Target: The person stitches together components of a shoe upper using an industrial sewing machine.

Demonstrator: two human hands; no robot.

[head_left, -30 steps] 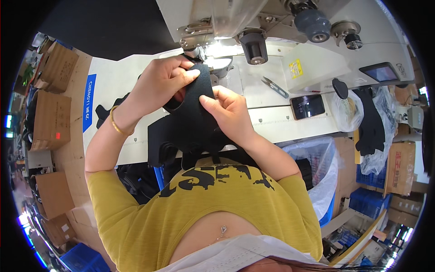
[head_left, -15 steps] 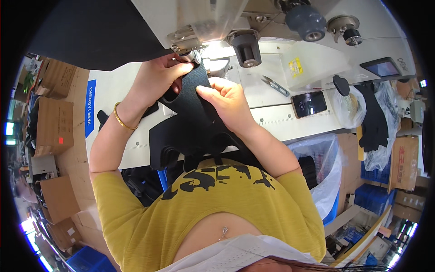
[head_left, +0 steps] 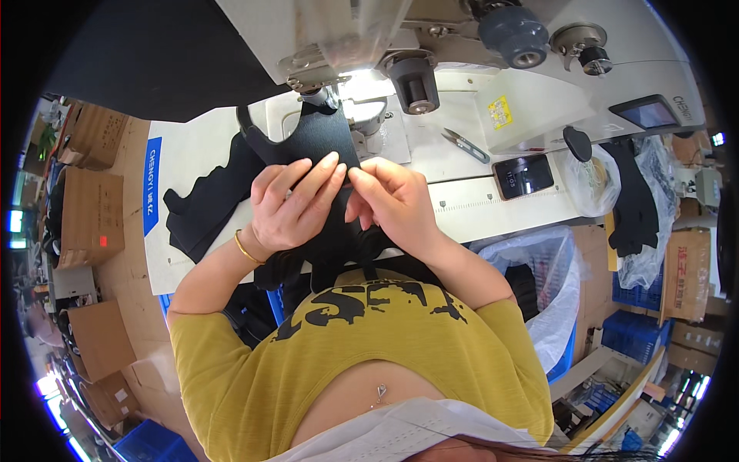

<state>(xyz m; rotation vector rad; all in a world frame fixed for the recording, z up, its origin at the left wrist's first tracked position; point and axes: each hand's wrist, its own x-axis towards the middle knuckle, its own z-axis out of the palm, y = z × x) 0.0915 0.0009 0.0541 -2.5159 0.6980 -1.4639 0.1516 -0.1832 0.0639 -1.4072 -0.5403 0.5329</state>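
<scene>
A black fabric piece (head_left: 319, 138) runs from under the sewing machine's needle area (head_left: 319, 96) down toward my lap, with a curved cut-out on its left side. My left hand (head_left: 296, 204) lies across it, fingers stretched out and its thumb hidden. At the fabric's right edge my right hand (head_left: 392, 204) pinches the cloth between thumb and fingers, close to the left fingertips. The machine's lamp lights the spot above both hands. More black cut fabric (head_left: 212, 200) rests on the table left of my left hand.
Thread snips (head_left: 466, 145) and a phone (head_left: 523, 176) lie on the white table to the right. Beyond them are a clear plastic bag (head_left: 596, 185) and the machine's small screen (head_left: 645, 115). A plastic-lined blue bin (head_left: 550, 308) stands below right; cardboard boxes (head_left: 88, 212) stand left.
Both hands have come back from the needle area toward me. My left hand has let go of the fabric near the needle and now lies flatter across it. More loose fabric shows at left.
</scene>
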